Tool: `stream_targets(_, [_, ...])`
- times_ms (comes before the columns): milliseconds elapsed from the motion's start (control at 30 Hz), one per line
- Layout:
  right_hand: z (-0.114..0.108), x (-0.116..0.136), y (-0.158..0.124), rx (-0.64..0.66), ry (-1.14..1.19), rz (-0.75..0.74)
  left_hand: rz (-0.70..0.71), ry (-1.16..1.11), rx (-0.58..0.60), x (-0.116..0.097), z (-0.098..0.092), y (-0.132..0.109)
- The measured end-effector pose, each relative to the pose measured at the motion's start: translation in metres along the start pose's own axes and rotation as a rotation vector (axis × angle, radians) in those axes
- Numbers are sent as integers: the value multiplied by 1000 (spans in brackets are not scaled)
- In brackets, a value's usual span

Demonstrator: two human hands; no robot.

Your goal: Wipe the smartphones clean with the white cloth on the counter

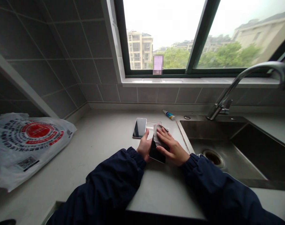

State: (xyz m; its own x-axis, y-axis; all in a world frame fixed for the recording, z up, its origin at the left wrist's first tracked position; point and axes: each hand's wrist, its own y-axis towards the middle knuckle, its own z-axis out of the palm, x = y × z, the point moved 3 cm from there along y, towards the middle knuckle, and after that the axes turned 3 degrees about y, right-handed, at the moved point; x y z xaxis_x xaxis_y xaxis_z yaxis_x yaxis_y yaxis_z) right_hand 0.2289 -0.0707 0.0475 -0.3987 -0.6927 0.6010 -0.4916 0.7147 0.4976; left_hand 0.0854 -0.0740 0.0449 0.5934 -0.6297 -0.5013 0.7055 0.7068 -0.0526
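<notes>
My left hand (145, 146) is closed around the edge of a dark phone (157, 155), held tilted just above the counter. Pressed against that phone's face is a crumpled grey-white cloth (158, 140), under the fingers of my right hand (171, 146). The palm side of my right hand is hidden. Beyond my left hand a second phone (139, 127), black-faced with a pale edge, lies on the counter. Behind the cloth, a thin clear piece with a pinkish outline (154, 121) is partly covered; its kind is unclear.
A small blue-and-white tube (168, 114) lies near the back of the white counter (105, 125). On the right is a steel sink (245, 150) with a curved faucet (236, 78). A printed white plastic bag (34, 143) sits at left. A window (170, 37) is ahead.
</notes>
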Motion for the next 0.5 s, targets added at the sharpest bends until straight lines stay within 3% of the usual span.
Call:
stream_targets(67, [2,-1,0,44,-32,-33,24,-17,3,-1,0,0])
stream_targets(233, [-4,-5,0,-10,-106,-25,18,4,7,0,-1,1])
stream_targets(500, [1,-11,-2,44,-242,-31,20,65,-220,7,8,1])
